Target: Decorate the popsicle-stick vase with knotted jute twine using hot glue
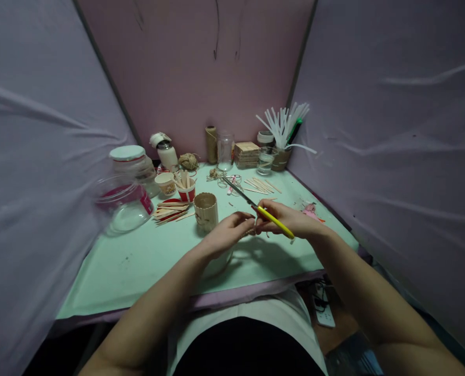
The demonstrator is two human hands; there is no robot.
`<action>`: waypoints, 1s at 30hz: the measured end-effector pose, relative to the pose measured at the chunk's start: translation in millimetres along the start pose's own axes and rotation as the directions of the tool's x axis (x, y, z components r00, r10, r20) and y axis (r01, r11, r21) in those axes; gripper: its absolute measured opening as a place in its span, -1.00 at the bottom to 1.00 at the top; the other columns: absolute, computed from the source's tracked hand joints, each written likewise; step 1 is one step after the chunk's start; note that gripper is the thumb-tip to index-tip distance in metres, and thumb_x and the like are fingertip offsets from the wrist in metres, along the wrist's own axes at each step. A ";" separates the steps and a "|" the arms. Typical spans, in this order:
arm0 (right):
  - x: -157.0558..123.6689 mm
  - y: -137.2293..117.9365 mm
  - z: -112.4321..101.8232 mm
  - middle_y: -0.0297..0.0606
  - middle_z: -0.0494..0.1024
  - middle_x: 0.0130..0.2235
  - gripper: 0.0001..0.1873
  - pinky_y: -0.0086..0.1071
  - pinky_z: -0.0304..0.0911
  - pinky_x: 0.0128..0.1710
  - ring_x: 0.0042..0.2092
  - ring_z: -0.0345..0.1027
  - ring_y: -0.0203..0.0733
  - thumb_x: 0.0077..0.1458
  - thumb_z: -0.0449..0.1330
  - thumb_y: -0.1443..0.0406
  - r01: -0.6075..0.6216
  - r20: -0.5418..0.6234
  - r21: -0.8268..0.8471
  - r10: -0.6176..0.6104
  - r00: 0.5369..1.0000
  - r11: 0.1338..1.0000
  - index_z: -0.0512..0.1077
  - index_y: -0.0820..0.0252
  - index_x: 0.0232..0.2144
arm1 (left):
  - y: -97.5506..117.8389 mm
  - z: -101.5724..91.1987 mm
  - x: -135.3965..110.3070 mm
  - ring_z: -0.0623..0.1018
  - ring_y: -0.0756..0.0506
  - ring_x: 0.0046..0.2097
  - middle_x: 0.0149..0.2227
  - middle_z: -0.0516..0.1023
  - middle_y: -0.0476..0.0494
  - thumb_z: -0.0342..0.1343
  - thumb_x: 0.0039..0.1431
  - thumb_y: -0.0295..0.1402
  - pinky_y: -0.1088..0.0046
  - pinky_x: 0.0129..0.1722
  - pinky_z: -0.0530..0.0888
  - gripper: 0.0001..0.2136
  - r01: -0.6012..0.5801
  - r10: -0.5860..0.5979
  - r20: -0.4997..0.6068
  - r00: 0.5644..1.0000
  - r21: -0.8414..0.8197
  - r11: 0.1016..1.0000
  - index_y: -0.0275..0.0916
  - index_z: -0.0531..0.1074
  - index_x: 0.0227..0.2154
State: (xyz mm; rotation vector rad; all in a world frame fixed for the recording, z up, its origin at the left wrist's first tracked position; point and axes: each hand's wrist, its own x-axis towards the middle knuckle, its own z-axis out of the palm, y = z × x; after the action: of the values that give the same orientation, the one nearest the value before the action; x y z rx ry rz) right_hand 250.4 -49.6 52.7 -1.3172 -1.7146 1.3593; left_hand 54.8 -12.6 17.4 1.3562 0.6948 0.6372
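Note:
My right hand (291, 219) is closed round the yellow handle of a pair of scissors (256, 206), whose dark blades point up and away to the left. My left hand (228, 232) is pinched shut against the right hand's fingertips, on something small I cannot make out. Under the left hand a clear glass jar (219, 266) is partly hidden. Just beyond the hands stands a small cup (206, 210) clad in wooden sticks.
The table has a mint green mat (138, 261). On the left are large clear jars (125, 203), a red cup of sticks (186, 190) and loose wooden sticks (172, 211). At the back are twine (188, 161), a glass jar (225, 150), stacked wood pieces (247, 154) and white straws (283, 125). Fabric walls enclose three sides.

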 end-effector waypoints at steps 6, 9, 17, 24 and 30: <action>1.9 16.4 -3.1 -0.38 0.49 -0.43 -0.52 -0.50 0.07 -0.50 -0.45 0.28 -0.35 -0.21 0.37 0.16 -0.033 -0.115 0.031 0.036 0.993 0.999 0.16 0.14 -0.36 | -17.3 5.2 22.4 0.14 0.12 -0.68 -0.70 0.28 0.09 0.23 -0.02 -0.11 0.54 -0.65 0.00 -0.68 0.086 -0.088 0.024 0.996 0.096 0.992 -0.33 0.49 -0.43; -1.1 21.8 -4.2 -0.37 0.48 -0.42 -0.52 -0.49 0.05 -0.51 -0.47 0.25 -0.36 -0.20 0.36 0.13 -0.051 -0.238 0.055 0.062 0.969 0.997 0.17 0.14 -0.34 | -22.7 -1.9 23.0 0.16 0.12 -0.66 -0.70 0.29 0.09 0.27 -0.07 -0.13 0.56 -0.64 0.02 -0.69 0.101 -0.101 0.010 0.995 0.044 0.994 -0.32 0.51 -0.45; -27.6 32.8 20.0 -0.38 0.35 -0.42 -0.56 -0.45 -0.01 -0.55 -0.52 0.04 -0.39 -0.05 0.20 -0.03 -0.011 -0.465 0.106 0.060 0.883 0.994 0.17 0.12 -0.34 | -21.1 4.0 26.7 0.21 0.17 -0.61 -0.51 0.43 -0.02 0.35 -0.19 -0.17 0.61 -0.64 0.05 -0.66 -0.011 -0.042 -0.172 0.984 -0.298 0.954 -0.33 0.42 -0.48; -78.7 39.7 49.1 -0.34 0.24 -0.40 -0.61 -0.38 0.07 -0.44 -0.40 0.08 -0.28 0.09 0.06 -0.06 -0.123 -0.245 -0.025 0.113 0.963 0.992 0.16 0.12 -0.37 | -13.3 7.9 24.1 0.13 0.19 -0.63 -0.57 0.33 0.06 0.39 -0.24 -0.23 0.58 -0.64 -0.01 -0.66 -0.075 -0.037 -0.263 0.964 -0.403 0.912 -0.34 0.41 -0.48; -85.1 33.7 59.4 -0.35 0.22 -0.41 -0.64 -0.36 0.07 -0.38 -0.39 0.04 -0.28 0.08 0.09 -0.02 -0.201 -0.224 -0.020 0.191 0.956 0.979 0.15 0.12 -0.42 | -14.1 8.2 24.2 0.09 0.19 -0.63 -0.61 0.25 0.12 0.37 -0.23 -0.23 0.62 -0.66 -0.01 -0.66 -0.083 -0.053 -0.289 0.956 -0.439 0.895 -0.33 0.38 -0.48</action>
State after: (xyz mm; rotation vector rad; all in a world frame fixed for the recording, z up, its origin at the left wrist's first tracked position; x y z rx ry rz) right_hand 239.2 -150.8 13.5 -1.6339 -1.5025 1.2327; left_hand 76.8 -1.1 2.2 0.8445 0.7195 0.9617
